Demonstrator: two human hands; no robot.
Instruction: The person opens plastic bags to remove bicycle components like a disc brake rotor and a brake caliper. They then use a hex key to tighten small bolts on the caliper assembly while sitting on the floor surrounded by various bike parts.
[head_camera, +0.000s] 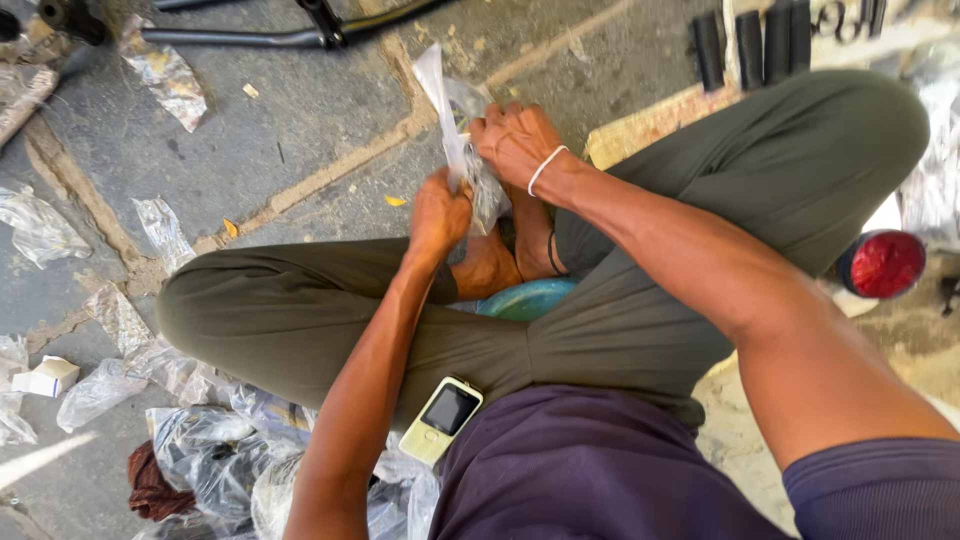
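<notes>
Both my hands grip a clear plastic bag (447, 110) that stands up over my crossed legs. My left hand (438, 213) pinches the bag's lower part from the near side. My right hand (517, 139), with a white band on its wrist, clutches the bag from the far side. Something dark and small shows inside the crumpled plastic between the hands; I cannot tell what it is. My bare feet lie just beneath the hands.
A small pale phone (441, 419) rests on my lap. Crumpled plastic wrappers (205, 440) litter the stone floor at left, with a small white box (45, 377). Black bicycle tubing (290, 30) lies at the top, black grips (752, 45) top right, a red reflector (883, 263) at right.
</notes>
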